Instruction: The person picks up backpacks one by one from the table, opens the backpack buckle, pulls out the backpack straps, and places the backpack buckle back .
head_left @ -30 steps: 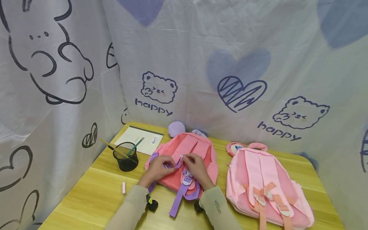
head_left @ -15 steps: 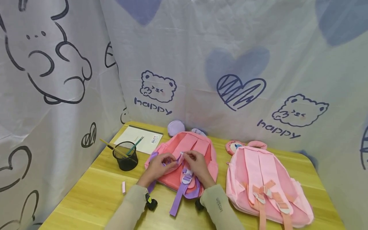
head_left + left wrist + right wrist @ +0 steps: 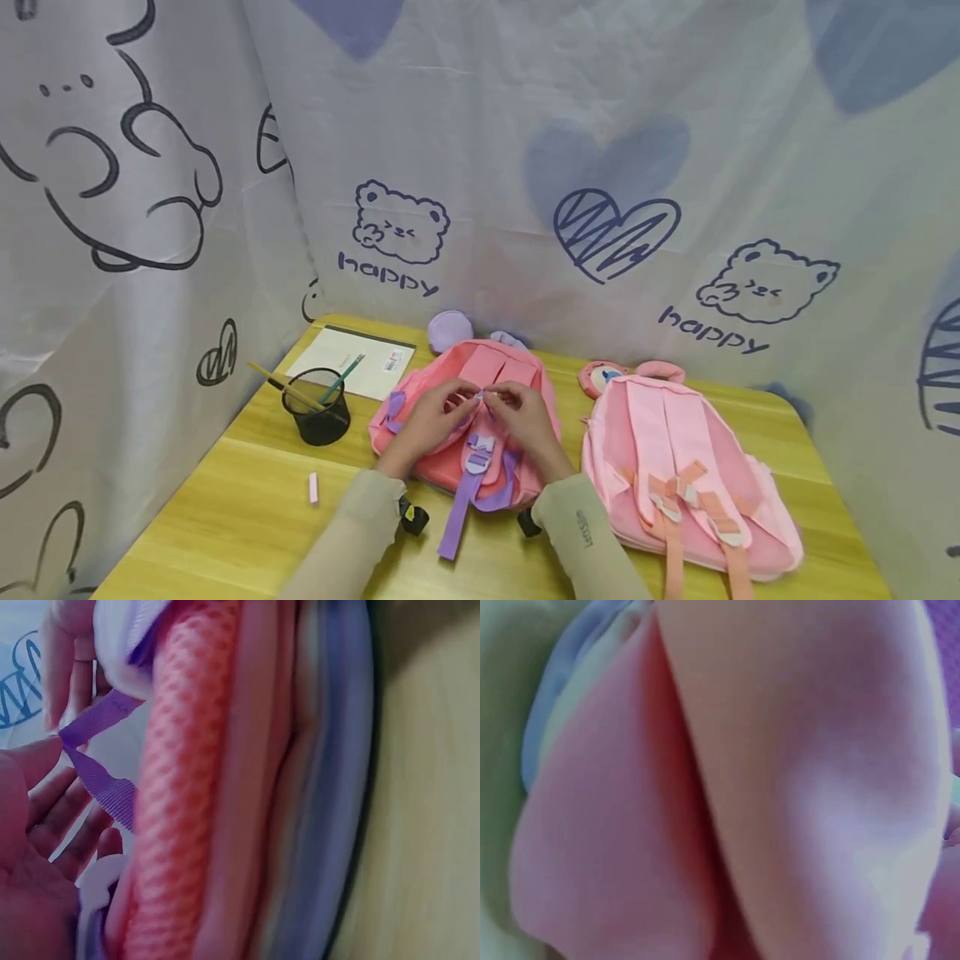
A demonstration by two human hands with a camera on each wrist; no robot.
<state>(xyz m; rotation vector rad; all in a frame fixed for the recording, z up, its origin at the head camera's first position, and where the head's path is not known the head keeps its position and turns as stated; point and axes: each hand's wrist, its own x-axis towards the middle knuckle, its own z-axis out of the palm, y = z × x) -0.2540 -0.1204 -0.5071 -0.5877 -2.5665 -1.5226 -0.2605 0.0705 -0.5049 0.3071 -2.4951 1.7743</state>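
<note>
Looking from the head camera, both hands met over the back of the pink backpack (image 3: pixel 457 433), which lay face down on the bench (image 3: pixel 225 500) between the pen cup (image 3: pixel 317 414) and a second backpack (image 3: pixel 682 467). The left hand (image 3: pixel 427 421) and the right hand (image 3: pixel 525 417) had curled fingers that pinched the end of the purple strap (image 3: pixel 480 393) above its white buckle (image 3: pixel 480 444).

In the left wrist view the purple strap (image 3: pixel 94 761) ran folded between the fingers (image 3: pixel 67 675) of the two hands, beside the mesh padding (image 3: pixel 180 787). A good way, I think, was to keep the strap flat and untwisted and pull it slowly.

The right wrist view was only a blur of pink, so nothing could be told from it.
</note>
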